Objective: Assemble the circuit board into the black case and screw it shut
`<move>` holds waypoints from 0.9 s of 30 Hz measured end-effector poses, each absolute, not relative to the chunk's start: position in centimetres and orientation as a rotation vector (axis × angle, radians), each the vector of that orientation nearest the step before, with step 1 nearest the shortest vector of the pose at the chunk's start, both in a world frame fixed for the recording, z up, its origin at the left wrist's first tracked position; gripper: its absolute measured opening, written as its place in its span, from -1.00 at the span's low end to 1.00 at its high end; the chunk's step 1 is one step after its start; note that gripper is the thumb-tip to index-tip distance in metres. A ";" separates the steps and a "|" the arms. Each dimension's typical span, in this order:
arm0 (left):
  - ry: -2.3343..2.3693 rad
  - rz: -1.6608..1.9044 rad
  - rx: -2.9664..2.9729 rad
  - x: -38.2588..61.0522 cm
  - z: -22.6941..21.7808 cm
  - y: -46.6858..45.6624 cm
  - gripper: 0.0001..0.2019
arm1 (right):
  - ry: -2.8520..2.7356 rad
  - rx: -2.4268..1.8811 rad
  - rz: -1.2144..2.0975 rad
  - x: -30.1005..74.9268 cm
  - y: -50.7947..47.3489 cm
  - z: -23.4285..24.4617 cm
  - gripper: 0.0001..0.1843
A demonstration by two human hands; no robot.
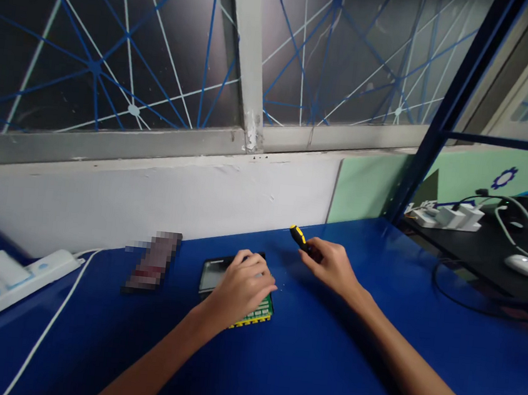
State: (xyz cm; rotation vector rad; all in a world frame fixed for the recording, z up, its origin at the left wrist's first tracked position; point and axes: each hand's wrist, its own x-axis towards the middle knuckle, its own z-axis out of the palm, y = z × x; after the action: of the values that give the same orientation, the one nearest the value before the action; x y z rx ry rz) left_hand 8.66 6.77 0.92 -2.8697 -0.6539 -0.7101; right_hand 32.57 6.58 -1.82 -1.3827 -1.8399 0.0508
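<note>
My left hand (241,285) rests with curled fingers on a green circuit board with a small dark screen (215,274), which lies flat on the blue table (303,365). My right hand (331,265) sits just to the right of the board and is closed round a screwdriver with a black and yellow handle (298,236). The handle sticks out up and to the left of the fist. The tip of the tool is hidden in my hand.
A blurred dark flat object (151,261) lies left of the board. A white power strip (10,278) with a white cable sits at the far left. Beyond a blue post (447,110), a black desk holds chargers (451,216), cables and a white mouse (525,265). The wall and window run close behind.
</note>
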 end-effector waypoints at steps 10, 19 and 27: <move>-0.672 -0.854 -2.895 9.1 -0.2 6.5 -0.89 | -1.988 -1.536 0.164 32.8 6.9 -2.5 -0.80; -0.870 -0.856 -2.822 -0.6 -1.0 4.3 -0.72 | -2.060 -1.732 0.228 31.8 6.5 -3.4 -0.84; -1.007 -0.767 -2.914 -2.6 -1.8 4.8 -0.45 | -2.061 -1.835 0.193 31.1 6.2 -3.6 -0.60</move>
State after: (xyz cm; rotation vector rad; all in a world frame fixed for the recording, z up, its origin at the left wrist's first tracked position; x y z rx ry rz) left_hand -2.57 4.84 -1.77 -2.9144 -1.0071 -0.7666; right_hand 31.10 6.18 -3.59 -1.8351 -2.0610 0.1933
